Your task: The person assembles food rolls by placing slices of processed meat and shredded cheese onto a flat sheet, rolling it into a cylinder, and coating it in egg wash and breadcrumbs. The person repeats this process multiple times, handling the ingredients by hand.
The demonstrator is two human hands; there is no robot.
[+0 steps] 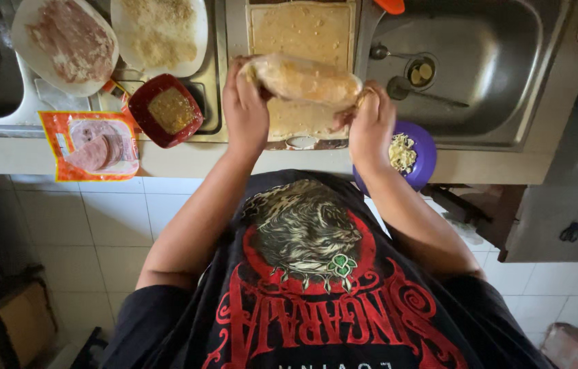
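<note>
We see little open room on the counter (186, 158). Left of the cutting board (303, 27), a red bowl (166, 109), two plates (63, 41) and an orange packet (91, 145) at the front edge crowd the way. Right, a purple bowl (415, 154) overhangs the front edge. The sink (494, 75) basin offers space, apart from two spoons (432, 96).

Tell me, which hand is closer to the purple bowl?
Right. The right hand is just beside the purple bowl, gripping one end of the breaded roll; the left hand holds the far end.
</note>
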